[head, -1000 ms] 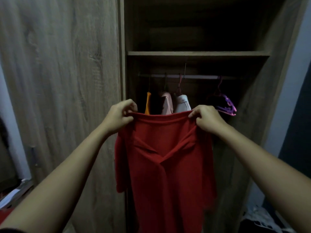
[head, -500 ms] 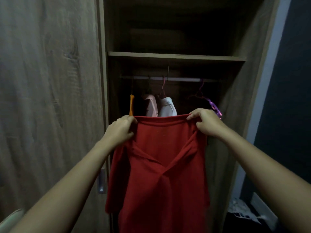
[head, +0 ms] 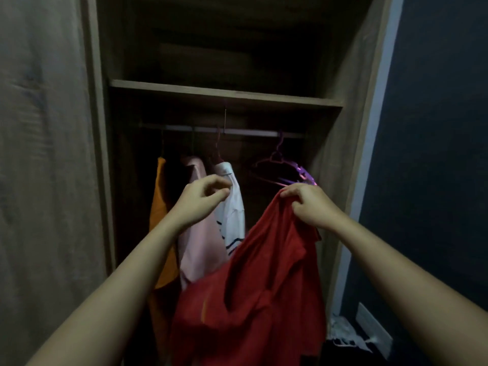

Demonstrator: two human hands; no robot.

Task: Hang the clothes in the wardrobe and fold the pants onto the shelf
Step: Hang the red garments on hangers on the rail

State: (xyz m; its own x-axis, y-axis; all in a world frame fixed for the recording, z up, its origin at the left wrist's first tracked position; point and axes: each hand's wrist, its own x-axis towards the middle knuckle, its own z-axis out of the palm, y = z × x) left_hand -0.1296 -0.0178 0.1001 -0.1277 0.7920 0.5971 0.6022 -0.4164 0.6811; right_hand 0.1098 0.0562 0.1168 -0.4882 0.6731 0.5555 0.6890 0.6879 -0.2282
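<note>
So in the head view, the red shirt [head: 264, 286] is gripped by its top edge in the right hand [head: 311, 204] and left dangling below those fingers, in front of the open wardrobe [head: 351, 114]. Nothing's held in the left hand [head: 203, 199]; its fingers are loosely curled, with a white shirt [head: 231, 207] hung just past the fingertips. A purple hanger [head: 285, 167] is hooked on the rail [head: 250, 132] right behind the right-hand fingers.
</note>
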